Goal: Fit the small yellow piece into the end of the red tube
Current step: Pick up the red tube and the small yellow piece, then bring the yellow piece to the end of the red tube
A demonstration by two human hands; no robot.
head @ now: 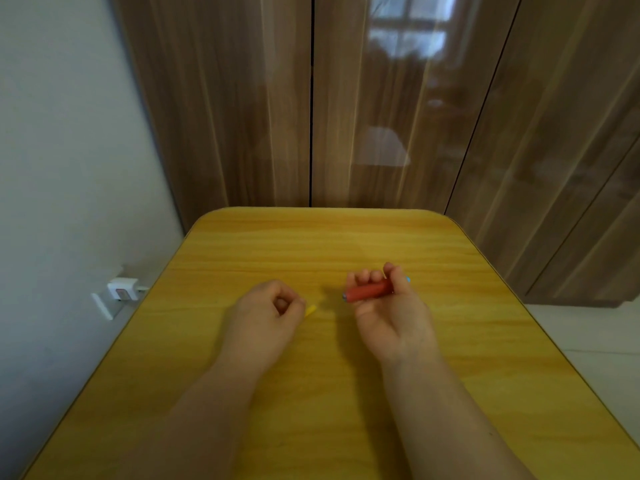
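Note:
My right hand [388, 306] is closed around the red tube [367, 292], which lies roughly level with its open end pointing left, above the yellow wooden table [311, 393]. A bit of light blue [408, 279] sticks out past my fingers at the tube's right end. My left hand [266, 313] pinches the small yellow piece [310, 310] at its fingertips; only the piece's tip shows. The piece sits a short way left of and slightly below the tube's open end, not touching it.
A white wall stands to the left with a white plug in a socket [122, 288] near the table's left edge. Glossy brown wardrobe doors [381, 116] rise right behind the table's far edge. Pale floor shows at the right.

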